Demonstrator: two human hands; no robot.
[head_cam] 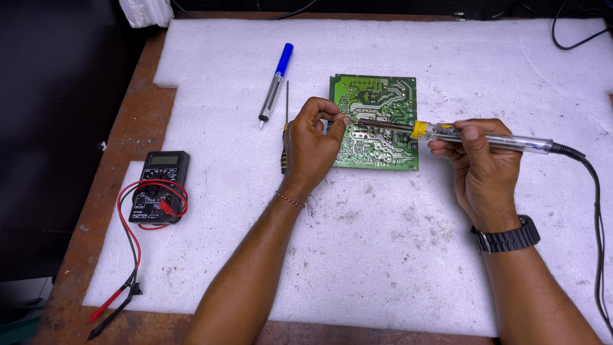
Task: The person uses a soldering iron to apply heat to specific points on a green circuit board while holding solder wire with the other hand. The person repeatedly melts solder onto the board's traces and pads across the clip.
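Note:
A green circuit board [383, 96] lies solder side up on a white foam sheet [396, 243]. My right hand [482, 163] grips a soldering iron [511, 142] with a clear handle and yellow collar, its tip resting on the board near the left edge. My left hand [313, 144] sits at the board's left edge, thumb and forefinger pinched together by the iron's tip; what they pinch is too thin to see. A screwdriver [286, 105] lies partly under the left hand.
A blue-topped desoldering pump [276, 80] lies left of the board. A black multimeter [159, 185] with red and black leads [128, 255] sits at the foam's left edge. The iron's black cord [599, 211] runs down the right side. A wooden bench edge [96, 211] borders the foam.

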